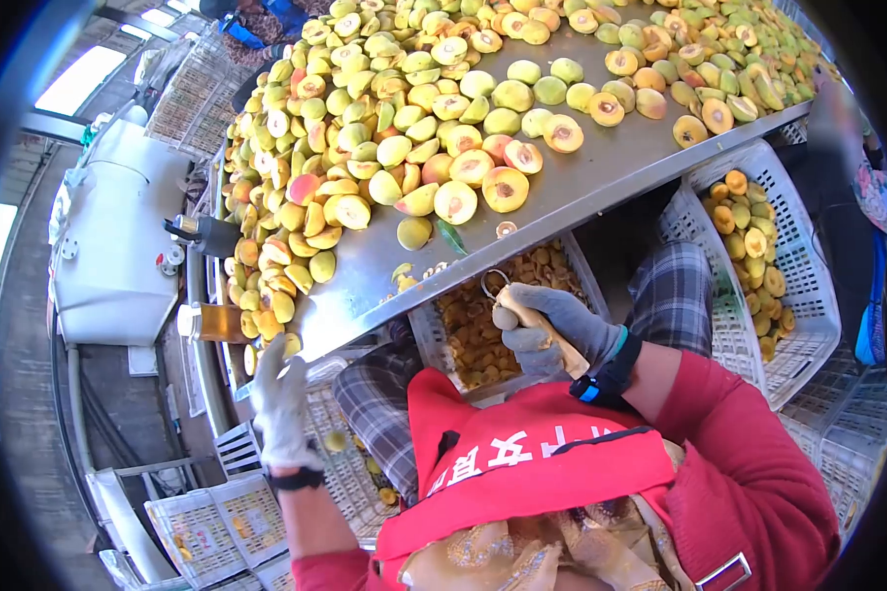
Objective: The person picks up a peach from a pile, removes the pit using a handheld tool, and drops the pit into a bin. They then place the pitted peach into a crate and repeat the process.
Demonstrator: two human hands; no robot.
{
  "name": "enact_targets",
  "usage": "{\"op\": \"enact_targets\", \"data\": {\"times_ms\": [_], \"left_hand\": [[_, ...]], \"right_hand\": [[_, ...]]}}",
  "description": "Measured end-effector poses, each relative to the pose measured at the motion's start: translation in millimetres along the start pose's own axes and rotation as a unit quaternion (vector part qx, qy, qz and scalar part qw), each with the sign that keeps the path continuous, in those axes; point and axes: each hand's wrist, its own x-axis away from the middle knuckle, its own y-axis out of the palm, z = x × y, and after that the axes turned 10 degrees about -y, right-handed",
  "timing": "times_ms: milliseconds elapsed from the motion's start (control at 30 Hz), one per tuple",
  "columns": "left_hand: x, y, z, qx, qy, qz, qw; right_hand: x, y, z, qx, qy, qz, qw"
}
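Observation:
Many halved yellow-green fruits (394, 150) lie heaped on a metal table (581, 177). My right hand (557, 330), in a grey glove, is closed round the wooden handle (542, 330) of a tool with a metal ring (494, 283) at its end, just off the table's front edge. My left hand (281, 404), in a pale glove, is at the table's left front corner, near the lower end of the heap. Its fingers point up beside a fruit half, and whether they grip anything is unclear.
Below the table edge stands a crate (478, 335) of brownish pieces. A white crate (803, 266) with fruit halves is at the right, beside another person (838, 148). More white crates (222, 527) are at the lower left. A white tank (118, 236) stands at the left.

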Motion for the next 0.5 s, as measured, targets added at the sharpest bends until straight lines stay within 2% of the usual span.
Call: {"op": "enact_targets", "data": {"times_ms": [67,100,133,167,233,267,333,433,500], "left_hand": [[-31,48,36,-0.037,0.029,-0.071,0.996],[-42,70,61,-0.119,0.034,-0.068,0.990],[-65,94,62,-0.158,0.086,-0.091,0.979],[-79,114,78,-0.203,0.051,-0.121,0.970],[-124,161,61,-0.211,0.088,-0.159,0.960],[-122,173,74,-0.239,0.113,-0.187,0.946],[-116,189,80,-0.348,0.074,-0.147,0.923],[-110,174,96,-0.306,0.069,-0.226,0.922],[-104,156,89,-0.081,-0.003,-0.323,0.943]], "right_hand": [[3,1,-4,0.014,-0.006,-0.001,1.000],[5,-1,-4,0.016,-0.011,0.007,1.000],[6,-2,-5,0.019,-0.017,0.015,1.000],[8,-3,-6,0.015,-0.026,0.026,0.999],[10,-5,-7,0.007,-0.044,0.047,0.998],[11,-6,-8,0.015,-0.050,0.053,0.997],[15,-9,-12,0.031,-0.059,0.067,0.996],[18,-7,-14,0.037,-0.065,0.056,0.996],[17,-4,-10,0.075,-0.067,0.076,0.992]]}}
